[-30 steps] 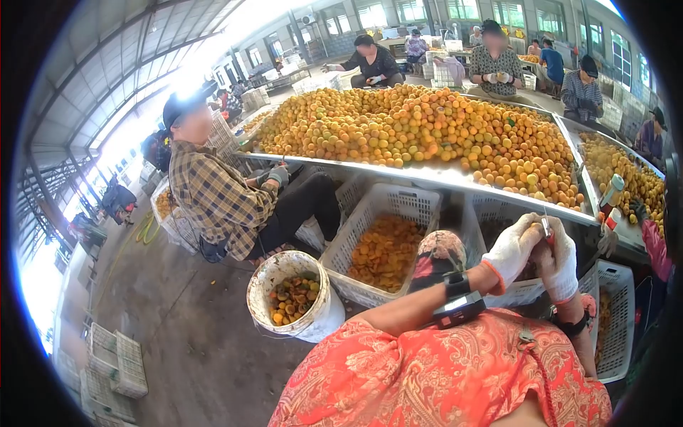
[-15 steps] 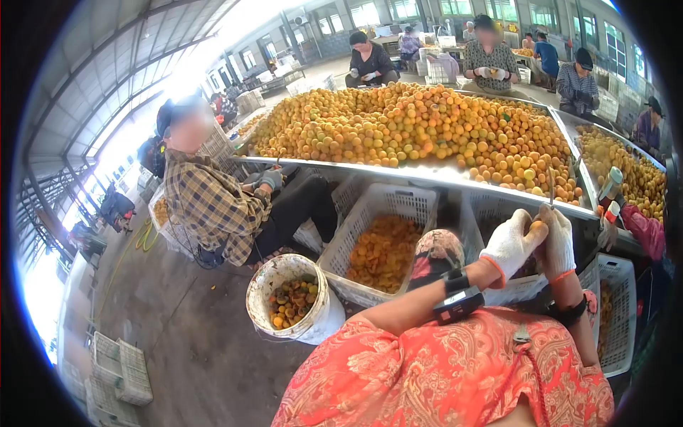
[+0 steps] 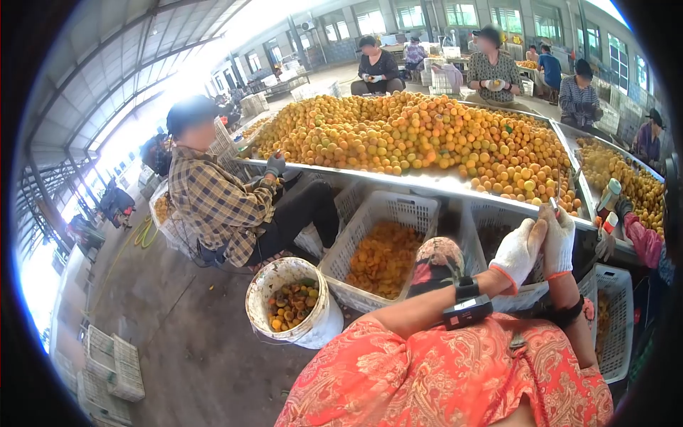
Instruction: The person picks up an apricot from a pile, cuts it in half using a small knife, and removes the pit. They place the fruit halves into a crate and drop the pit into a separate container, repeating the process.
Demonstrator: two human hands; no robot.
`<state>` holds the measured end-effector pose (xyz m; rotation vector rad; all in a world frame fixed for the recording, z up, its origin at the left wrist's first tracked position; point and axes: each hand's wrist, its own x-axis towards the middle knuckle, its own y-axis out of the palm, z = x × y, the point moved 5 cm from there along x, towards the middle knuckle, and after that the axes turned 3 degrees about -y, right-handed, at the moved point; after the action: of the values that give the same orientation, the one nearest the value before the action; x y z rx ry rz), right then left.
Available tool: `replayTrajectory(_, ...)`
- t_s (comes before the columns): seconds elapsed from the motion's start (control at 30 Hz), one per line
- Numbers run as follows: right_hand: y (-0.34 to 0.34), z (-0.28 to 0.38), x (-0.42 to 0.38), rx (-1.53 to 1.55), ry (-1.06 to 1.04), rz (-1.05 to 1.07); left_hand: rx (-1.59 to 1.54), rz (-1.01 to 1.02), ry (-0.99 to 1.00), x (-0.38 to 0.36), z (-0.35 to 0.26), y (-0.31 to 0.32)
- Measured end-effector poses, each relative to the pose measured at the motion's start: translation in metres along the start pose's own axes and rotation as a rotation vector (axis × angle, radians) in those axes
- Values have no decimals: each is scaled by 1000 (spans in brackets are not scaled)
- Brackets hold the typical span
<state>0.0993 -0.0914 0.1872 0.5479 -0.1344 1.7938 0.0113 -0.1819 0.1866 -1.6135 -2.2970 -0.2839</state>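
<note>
The white-gloved left hand (image 3: 517, 249) and right hand (image 3: 559, 240) are pressed together, thin metal blade (image 3: 555, 204) protruding; the orange fruit is no longer seen, progress unclear.

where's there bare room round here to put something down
The widest free patch is the floor, between the white bucket and the stacked crates at lower left. A thin bright strip of the table shows between the fruit heap and its near rim. Below that rim it's crowded: fruit-filled crate, patterned knee, left hand, right hand.
</note>
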Motion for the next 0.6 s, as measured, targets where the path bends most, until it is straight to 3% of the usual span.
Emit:
replayTrajectory(0.07, 0, 5, -2, -15, -4, -8, 9, 15, -42, 3, 10, 6)
replayTrajectory(0.13, -2, 6, -1, -125, -69, 0, -144, -166, 144, 9, 25, 10)
replayTrajectory(0.17, 0, 10, -3, -127, -79, 11, -145, -167, 147, 5, 11, 5)
replayTrajectory(0.23, 4, 25, -10, -280, -171, 17, -705, 72, -568, -13, -1, 12)
replayTrajectory(0.37, 9, 38, -16, -601, -404, -4, -756, 92, -667, -20, -6, 17)
replayTrajectory(0.43, 9, 39, -17, -619, -411, 0, -800, 51, -789, -30, -14, 15)
replayTrajectory(0.47, 9, 38, -17, -640, -412, 4, -800, 51, -787, -26, -3, 19)
replayTrajectory(0.5, 8, 37, -15, -640, -412, 4, -831, 53, -634, -14, 15, 25)
replayTrajectory(0.53, 6, 27, -11, -393, -230, 43, -859, 56, -482, -5, 28, 26)
replayTrajectory(0.57, 5, 17, -10, -147, -47, 79, -859, 57, -485, -5, 40, 23)
replayTrajectory(0.6, 6, 20, -12, -149, -43, 76, -582, 96, -308, -3, 42, 16)
